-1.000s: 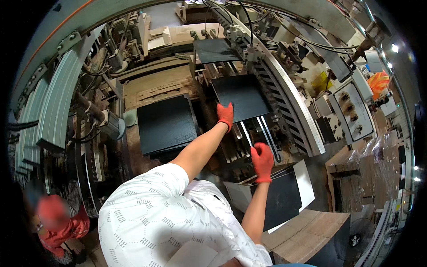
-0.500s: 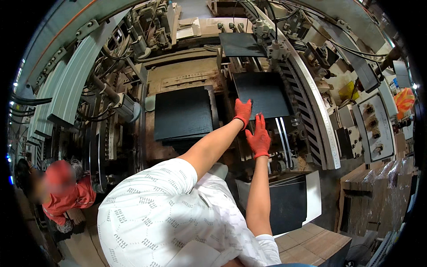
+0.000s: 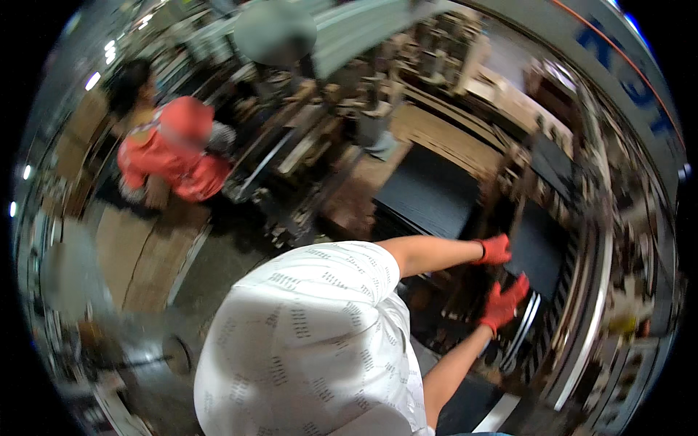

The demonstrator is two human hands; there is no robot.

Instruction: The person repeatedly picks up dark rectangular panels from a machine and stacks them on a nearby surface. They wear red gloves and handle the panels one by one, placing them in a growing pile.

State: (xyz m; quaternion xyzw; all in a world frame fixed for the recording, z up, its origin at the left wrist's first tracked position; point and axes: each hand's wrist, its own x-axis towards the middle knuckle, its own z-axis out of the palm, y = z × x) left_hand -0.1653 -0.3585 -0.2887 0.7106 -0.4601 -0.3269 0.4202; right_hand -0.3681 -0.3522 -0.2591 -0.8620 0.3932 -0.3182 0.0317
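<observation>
Red gloves cover both my hands, which are at the near left side of a flat black panel [image 3: 539, 243] lying on the machine's rails. My left hand [image 3: 496, 249] is at the panel's left edge; its fingers are blurred, and whether it touches the panel is unclear. Nearer to me, my right hand [image 3: 503, 304] is open at the panel's near corner, fingers stretched toward it and apart. A stack of black panels [image 3: 429, 190] lies to the left of my hands on the machine bed. Farther along the rails is another black panel [image 3: 554, 163].
A person in a red cap and orange-red top [image 3: 178, 156] is at the left beside the machinery. Brown boards [image 3: 156, 251] lie near that person. A long metal guide rail [image 3: 590, 320] runs along the right. More dark panels [image 3: 465, 407] are stacked below my right forearm.
My view has swung left and tilted, bringing the other person farther into the picture. My hands remain near the same panel; the left appears drawn back to its edge.
</observation>
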